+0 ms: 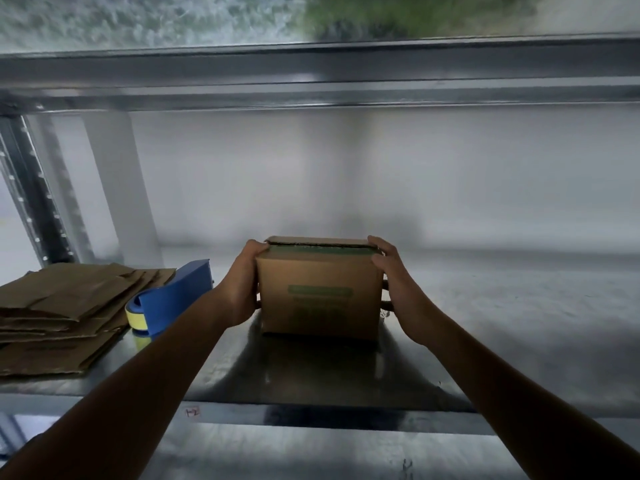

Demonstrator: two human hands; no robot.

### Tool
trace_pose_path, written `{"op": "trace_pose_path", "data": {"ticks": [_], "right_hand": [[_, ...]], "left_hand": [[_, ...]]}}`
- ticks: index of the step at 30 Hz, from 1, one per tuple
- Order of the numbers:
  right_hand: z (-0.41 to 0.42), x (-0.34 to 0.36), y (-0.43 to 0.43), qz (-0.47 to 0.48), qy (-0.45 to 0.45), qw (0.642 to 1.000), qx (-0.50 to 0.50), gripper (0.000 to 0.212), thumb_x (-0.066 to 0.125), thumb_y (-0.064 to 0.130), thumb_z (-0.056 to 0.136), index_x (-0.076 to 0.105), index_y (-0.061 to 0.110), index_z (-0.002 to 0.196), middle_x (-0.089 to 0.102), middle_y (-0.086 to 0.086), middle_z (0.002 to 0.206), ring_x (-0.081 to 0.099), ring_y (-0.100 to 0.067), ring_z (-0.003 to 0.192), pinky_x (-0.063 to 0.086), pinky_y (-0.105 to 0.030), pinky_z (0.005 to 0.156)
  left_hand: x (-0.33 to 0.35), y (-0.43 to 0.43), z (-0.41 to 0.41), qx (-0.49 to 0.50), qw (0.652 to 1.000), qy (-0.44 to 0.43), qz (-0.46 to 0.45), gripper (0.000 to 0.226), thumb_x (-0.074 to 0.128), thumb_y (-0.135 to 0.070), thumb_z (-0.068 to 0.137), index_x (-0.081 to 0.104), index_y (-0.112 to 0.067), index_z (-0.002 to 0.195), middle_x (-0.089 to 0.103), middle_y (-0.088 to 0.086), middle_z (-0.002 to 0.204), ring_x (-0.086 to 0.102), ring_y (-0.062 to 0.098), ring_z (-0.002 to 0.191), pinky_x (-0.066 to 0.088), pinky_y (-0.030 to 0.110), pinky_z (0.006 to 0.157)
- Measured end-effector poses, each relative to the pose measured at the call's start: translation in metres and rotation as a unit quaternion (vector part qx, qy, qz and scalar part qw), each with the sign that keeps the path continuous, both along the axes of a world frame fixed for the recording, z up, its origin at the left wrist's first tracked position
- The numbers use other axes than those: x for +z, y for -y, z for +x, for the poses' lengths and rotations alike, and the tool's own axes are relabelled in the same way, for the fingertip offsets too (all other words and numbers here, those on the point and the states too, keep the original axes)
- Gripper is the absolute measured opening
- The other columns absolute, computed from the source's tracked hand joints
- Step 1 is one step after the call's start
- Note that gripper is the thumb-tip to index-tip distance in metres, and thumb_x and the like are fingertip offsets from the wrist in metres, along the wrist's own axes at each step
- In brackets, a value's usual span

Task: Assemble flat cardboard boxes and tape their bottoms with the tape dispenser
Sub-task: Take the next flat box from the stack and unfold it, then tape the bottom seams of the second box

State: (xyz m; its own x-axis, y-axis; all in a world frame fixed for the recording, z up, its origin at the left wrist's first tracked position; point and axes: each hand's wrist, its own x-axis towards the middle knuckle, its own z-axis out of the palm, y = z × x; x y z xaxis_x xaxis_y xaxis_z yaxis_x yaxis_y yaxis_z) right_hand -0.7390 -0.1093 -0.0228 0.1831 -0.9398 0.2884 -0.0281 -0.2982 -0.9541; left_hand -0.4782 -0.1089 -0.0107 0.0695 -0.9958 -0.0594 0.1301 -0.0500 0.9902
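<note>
One assembled box [320, 292], one tape dispenser [173, 299], one stack of flat boxes [69, 306], two hands [239, 289] [398, 285]

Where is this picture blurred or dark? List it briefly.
Head view: green print on the brown cardboard box is blurred unreadable; left hand and right hand look dim against the bright wall; dark shadow on the shiny metal shelf before it; above the grey metal beam, all smeared.

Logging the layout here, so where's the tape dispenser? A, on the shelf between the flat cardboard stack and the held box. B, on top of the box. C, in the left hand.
A: the tape dispenser sits on the shelf, between the flat cardboard stack and the box.
</note>
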Motion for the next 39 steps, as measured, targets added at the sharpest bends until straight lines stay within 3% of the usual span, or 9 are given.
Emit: {"op": "trace_pose_path", "data": {"ticks": [3,6,10,13,21,25,29,32,39], "right_hand": [[0.000,0.002,0.001,-0.088,-0.047,0.995,-0.020,0.043,0.034,0.035,0.098,0.046,0.057,0.133,0.040,0.005,0.141,0.046,-0.003,0.125,0.046,-0.024,0.096],[0.001,0.009,0.005,-0.159,-0.111,0.980,-0.044,0.047,0.026,0.037,0.092,0.054,0.047,0.128,0.036,0.005,0.146,0.040,-0.004,0.133,0.038,-0.006,0.099],[-0.002,0.015,0.013,-0.217,-0.229,0.946,-0.076,0.047,0.026,0.031,0.095,0.065,0.027,0.120,0.049,0.006,0.145,0.040,-0.010,0.135,0.036,-0.027,0.109],[0.001,0.028,0.018,-0.256,-0.303,0.915,-0.080,0.044,0.029,0.034,0.092,0.064,0.023,0.115,0.062,0.004,0.116,0.053,-0.014,0.113,0.044,-0.033,0.095],[0.023,0.044,0.031,-0.313,-0.475,0.821,-0.054,0.061,0.021,0.069,0.096,0.059,0.038,0.133,0.066,0.008,0.126,0.060,-0.018,0.114,0.036,-0.029,0.077],[0.023,0.043,0.034,-0.329,-0.493,0.804,-0.048,0.080,0.014,0.084,0.087,0.057,0.036,0.136,0.065,0.004,0.131,0.060,-0.021,0.118,0.038,-0.031,0.080],[0.031,0.049,0.036,-0.312,-0.524,0.792,-0.022,0.092,0.007,0.089,0.080,0.045,0.039,0.148,0.055,0.004,0.146,0.053,-0.023,0.131,0.043,-0.040,0.097],[0.031,0.048,0.037,-0.308,-0.512,0.801,-0.022,0.091,0.008,0.090,0.080,0.044,0.041,0.148,0.053,0.006,0.148,0.050,-0.022,0.134,0.042,-0.041,0.101],[0.031,0.042,0.036,-0.333,-0.492,0.803,-0.047,0.082,0.015,0.084,0.085,0.050,0.039,0.145,0.061,0.004,0.139,0.057,-0.023,0.124,0.036,-0.033,0.084]], "left_hand": [[0.012,0.003,-0.002,0.054,0.992,0.043,-0.105,0.043,0.045,-0.028,0.104,0.050,-0.049,0.141,0.062,-0.007,0.128,0.065,0.019,0.113,0.056,0.037,0.089],[0.019,0.001,-0.001,0.060,0.952,0.205,-0.221,0.039,0.045,-0.019,0.107,0.060,-0.044,0.133,0.058,-0.016,0.132,0.058,0.000,0.117,0.049,0.010,0.084],[0.010,0.001,0.004,0.059,0.892,0.377,-0.242,0.030,0.049,-0.037,0.106,0.070,-0.030,0.126,0.062,-0.013,0.133,0.055,0.005,0.119,0.037,0.012,0.095],[0.013,0.000,0.003,0.069,0.881,0.405,-0.234,0.034,0.046,-0.038,0.107,0.068,-0.027,0.130,0.060,-0.012,0.134,0.053,0.008,0.121,0.034,0.010,0.091],[0.027,-0.007,0.001,0.075,0.822,0.521,-0.217,0.036,0.039,-0.046,0.107,0.068,-0.036,0.090,0.069,-0.013,0.103,0.062,0.009,0.098,0.038,0.015,0.071],[0.027,-0.018,0.022,0.151,0.869,0.428,-0.199,0.048,0.039,-0.061,0.102,0.063,-0.034,0.134,0.060,-0.008,0.140,0.054,0.014,0.127,0.035,0.024,0.100],[0.027,-0.019,0.077,0.234,0.749,0.619,-0.043,0.064,0.039,-0.061,0.101,0.044,-0.020,0.149,0.050,0.014,0.149,0.048,0.038,0.134,0.039,0.050,0.112],[0.008,-0.022,0.096,0.187,0.695,0.689,0.083,0.071,0.044,-0.065,0.096,0.041,-0.016,0.147,0.053,0.019,0.142,0.053,0.040,0.127,0.043,0.049,0.107],[-0.014,-0.019,0.102,0.207,0.630,0.745,0.070,0.072,0.059,-0.067,0.088,0.041,-0.021,0.141,0.061,0.010,0.130,0.060,0.030,0.117,0.052,0.045,0.096]]}}
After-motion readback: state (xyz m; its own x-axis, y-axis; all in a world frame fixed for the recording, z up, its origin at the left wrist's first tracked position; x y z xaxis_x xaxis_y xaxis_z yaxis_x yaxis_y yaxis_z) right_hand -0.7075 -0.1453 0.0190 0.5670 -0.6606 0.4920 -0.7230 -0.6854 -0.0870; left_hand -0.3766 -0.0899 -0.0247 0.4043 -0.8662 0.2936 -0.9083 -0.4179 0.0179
